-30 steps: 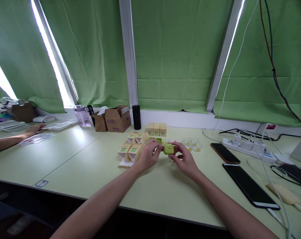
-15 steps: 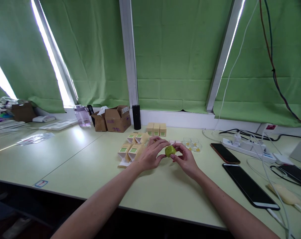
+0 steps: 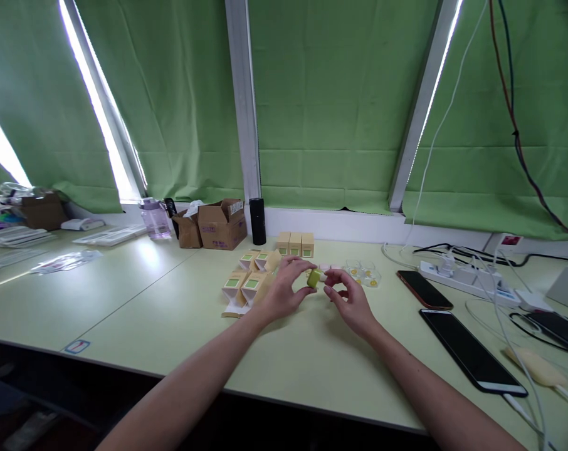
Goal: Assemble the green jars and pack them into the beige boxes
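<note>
— Holding a small green case [image 3: 314,278] between both hands, is that correct?

— Yes. The left hand [image 3: 284,289] has its grip closed on the green case from the left side, with thumb and fingers pinching it. The right hand [image 3: 350,299] is just beside the case on the right; its fingertips curl toward it, but I cannot tell if this grip really presses on the case or only comes near.

— Where is the case exactly?

— It is lifted a little above the counter [image 3: 171,294], in the middle, between the two hands.

— What is around the hands?

— Just to the left of the left hand there is a group of small tan boxes with green squares [image 3: 246,285], some of them open. Behind the hands three more closed tan boxes [image 3: 296,243] stand in a row. To the right of the case are clear plastic trays [image 3: 366,274] with small yellow pieces inside (too small to say what they are).

— And further away?

— Near the wall stand two brown cartons [image 3: 218,225], a black cylinder [image 3: 257,220] and a purple water bottle [image 3: 155,218]. On the right side lie two phones [image 3: 472,354], a white power strip [image 3: 467,279] and several cables. Green curtains [image 3: 331,106] cover the windows behind the counter.
</note>
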Tool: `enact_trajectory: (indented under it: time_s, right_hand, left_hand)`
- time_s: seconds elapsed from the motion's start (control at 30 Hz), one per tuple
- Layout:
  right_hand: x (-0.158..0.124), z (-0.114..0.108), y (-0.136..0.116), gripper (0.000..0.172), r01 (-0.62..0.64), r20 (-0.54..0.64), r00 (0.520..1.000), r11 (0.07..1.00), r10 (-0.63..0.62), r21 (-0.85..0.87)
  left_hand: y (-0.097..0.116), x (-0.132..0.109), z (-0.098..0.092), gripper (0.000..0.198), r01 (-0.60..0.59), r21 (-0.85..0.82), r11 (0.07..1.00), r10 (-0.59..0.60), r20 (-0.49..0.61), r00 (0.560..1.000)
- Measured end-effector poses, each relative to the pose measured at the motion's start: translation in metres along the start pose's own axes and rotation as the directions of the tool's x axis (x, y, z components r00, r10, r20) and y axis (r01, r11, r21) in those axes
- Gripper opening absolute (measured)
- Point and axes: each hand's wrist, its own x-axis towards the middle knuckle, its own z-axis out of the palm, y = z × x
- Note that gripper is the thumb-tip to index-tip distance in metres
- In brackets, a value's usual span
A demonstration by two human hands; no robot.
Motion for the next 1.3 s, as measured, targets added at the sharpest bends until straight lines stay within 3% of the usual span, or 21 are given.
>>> enact_trajectory:
  time_s: [0.07, 0.13, 0.23, 0.4, 0.63, 0.77, 1.0, 1.3]
  right_hand:
    - [0.001, -0.002, 0.004, 0.02, 0.077, 0.006, 0.997, 0.975, -0.077, -0.208]
    - [0.001, -0.003, 0.008, 0.017, 0.172, 0.078, 0.985, 0.9, -0.153, -0.401]
    - [0.001, -0.001, 0.014, 0.029, 0.278, 0.207, 0.959, 0.77, -0.193, -0.573]
    - [0.002, 0.006, 0.019, 0.042, 0.335, 0.337, 0.935, 0.565, -0.105, -0.754]
    - [0.025, 0.015, 0.014, 0.037, 0.48, 0.503, 0.864, 0.377, -0.042, -0.793]
    - [0.038, 0.023, 0.017, 0.03, 0.447, 0.482, 0.876, 0.365, 0.005, -0.817]
    - [0.043, 0.03, 0.021, 0.033, 0.408, 0.454, 0.89, 0.372, 0.041, -0.834]
    - [0.027, 0.024, 0.01, 0.029, 0.523, 0.5, 0.851, 0.343, -0.161, -0.78]
  left_hand:
    - [-0.009, 0.002, 0.002, 0.044, 0.138, -0.164, 0.977, -0.156, -0.102, 0.982]
    - [-0.02, 0.004, 0.003, 0.046, 0.254, -0.365, 0.896, -0.317, -0.122, 0.941]
    - [-0.033, 0.006, 0.003, 0.057, 0.359, -0.625, 0.694, -0.452, 0.01, 0.892]
    - [-0.037, 0.005, 0.002, 0.063, 0.398, -0.743, 0.538, -0.514, 0.085, 0.853]
    - [-0.037, 0.004, 0.002, 0.059, 0.377, -0.8, 0.468, -0.498, 0.114, 0.86]
    - [-0.04, 0.004, 0.002, 0.06, 0.372, -0.814, 0.446, -0.503, 0.116, 0.856]
    - [-0.04, 0.003, 0.002, 0.06, 0.366, -0.82, 0.44, -0.512, 0.106, 0.853]
    - [-0.035, 0.006, 0.001, 0.06, 0.356, -0.832, 0.427, -0.528, 0.09, 0.844]
